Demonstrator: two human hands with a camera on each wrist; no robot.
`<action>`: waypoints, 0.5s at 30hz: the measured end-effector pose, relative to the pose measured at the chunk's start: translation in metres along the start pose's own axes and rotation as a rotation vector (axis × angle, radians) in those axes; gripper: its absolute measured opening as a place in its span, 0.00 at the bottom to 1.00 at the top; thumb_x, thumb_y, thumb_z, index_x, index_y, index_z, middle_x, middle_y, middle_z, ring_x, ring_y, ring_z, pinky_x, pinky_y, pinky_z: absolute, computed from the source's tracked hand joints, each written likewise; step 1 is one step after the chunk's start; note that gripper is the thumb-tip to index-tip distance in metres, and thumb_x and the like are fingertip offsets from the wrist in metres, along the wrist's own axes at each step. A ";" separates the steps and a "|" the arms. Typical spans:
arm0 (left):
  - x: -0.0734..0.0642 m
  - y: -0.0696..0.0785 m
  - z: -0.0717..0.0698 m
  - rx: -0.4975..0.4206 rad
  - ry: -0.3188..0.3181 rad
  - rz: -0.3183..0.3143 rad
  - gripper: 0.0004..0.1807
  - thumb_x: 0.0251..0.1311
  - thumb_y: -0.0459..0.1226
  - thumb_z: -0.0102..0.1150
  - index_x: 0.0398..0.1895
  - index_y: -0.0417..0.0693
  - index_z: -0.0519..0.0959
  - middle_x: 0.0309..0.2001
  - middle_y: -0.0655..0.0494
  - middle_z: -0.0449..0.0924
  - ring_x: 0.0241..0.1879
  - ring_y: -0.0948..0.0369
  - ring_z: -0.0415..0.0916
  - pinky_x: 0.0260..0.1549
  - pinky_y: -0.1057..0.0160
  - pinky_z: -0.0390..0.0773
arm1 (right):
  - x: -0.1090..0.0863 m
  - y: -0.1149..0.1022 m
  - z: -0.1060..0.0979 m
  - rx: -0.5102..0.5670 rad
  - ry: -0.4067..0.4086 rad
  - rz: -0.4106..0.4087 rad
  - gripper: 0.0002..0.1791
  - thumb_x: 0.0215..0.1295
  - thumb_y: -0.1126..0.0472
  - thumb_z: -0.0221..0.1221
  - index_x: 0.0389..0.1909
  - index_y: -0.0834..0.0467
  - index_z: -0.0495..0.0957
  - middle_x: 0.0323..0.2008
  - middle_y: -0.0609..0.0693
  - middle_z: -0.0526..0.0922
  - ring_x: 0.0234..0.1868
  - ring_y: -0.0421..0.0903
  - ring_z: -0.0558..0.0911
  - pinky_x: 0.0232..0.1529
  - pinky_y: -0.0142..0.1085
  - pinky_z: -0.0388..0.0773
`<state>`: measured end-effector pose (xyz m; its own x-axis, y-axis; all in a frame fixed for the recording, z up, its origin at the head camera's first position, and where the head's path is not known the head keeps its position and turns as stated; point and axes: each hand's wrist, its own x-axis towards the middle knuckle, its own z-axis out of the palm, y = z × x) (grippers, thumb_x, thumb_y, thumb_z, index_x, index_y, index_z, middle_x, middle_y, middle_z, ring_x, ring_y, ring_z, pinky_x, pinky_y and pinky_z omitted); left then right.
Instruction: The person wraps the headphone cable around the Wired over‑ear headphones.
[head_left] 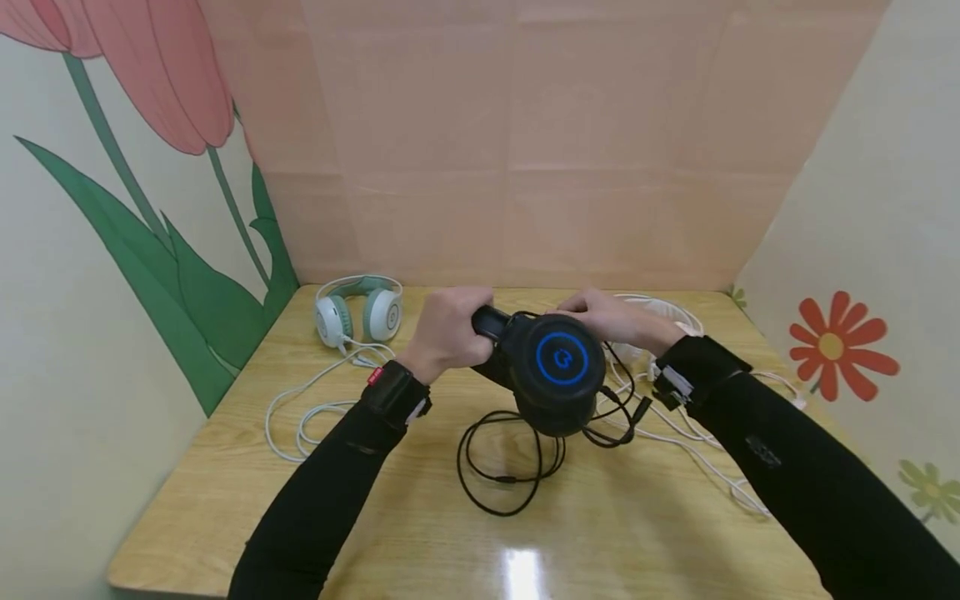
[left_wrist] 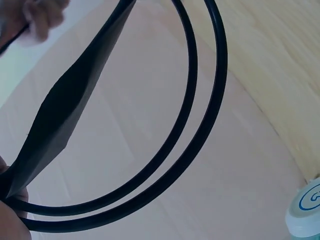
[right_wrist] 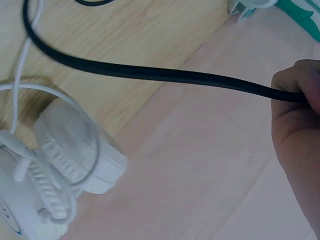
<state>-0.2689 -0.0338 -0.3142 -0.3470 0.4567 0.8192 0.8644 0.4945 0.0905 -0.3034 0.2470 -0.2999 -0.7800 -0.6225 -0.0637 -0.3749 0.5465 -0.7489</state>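
A pair of black headphones with a blue ring on the ear cup is held up over the table. My left hand grips its headband, whose dark pad and two thin hoops show in the left wrist view. Just beyond the ear cup, my right hand pinches the black cable between thumb and curled fingers. From there the cable hangs past the cup, and its loops lie on the table below. The far ear cup is mostly hidden behind the near one.
White and green headphones stand at the back left of the wooden table, their white cord coiled in front. White headphones sit at the back right, partly behind my right hand, with white cords spreading forward. Walls enclose the table's back and sides.
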 end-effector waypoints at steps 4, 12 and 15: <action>-0.002 -0.003 -0.004 -0.047 0.022 -0.067 0.07 0.32 0.33 0.53 0.21 0.45 0.72 0.20 0.55 0.70 0.19 0.59 0.63 0.22 0.62 0.59 | -0.004 0.008 0.002 0.092 -0.008 -0.002 0.13 0.75 0.58 0.53 0.37 0.60 0.83 0.21 0.46 0.72 0.21 0.42 0.70 0.26 0.34 0.68; -0.003 -0.007 -0.009 -0.130 0.009 -0.214 0.08 0.31 0.31 0.53 0.22 0.42 0.73 0.20 0.53 0.70 0.19 0.58 0.63 0.21 0.62 0.59 | -0.009 0.027 0.010 0.182 0.077 0.014 0.10 0.66 0.69 0.51 0.26 0.59 0.77 0.17 0.43 0.69 0.17 0.38 0.67 0.22 0.31 0.65; -0.004 -0.010 -0.011 -0.192 0.046 -0.270 0.08 0.31 0.29 0.50 0.22 0.42 0.72 0.20 0.52 0.68 0.19 0.58 0.61 0.20 0.62 0.59 | -0.010 0.035 0.015 0.218 0.114 0.017 0.14 0.68 0.70 0.49 0.22 0.56 0.74 0.15 0.43 0.67 0.16 0.36 0.65 0.20 0.29 0.62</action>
<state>-0.2723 -0.0491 -0.3119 -0.5602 0.2921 0.7752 0.7976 0.4428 0.4095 -0.3014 0.2639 -0.3355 -0.8415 -0.5402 -0.0113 -0.2546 0.4148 -0.8736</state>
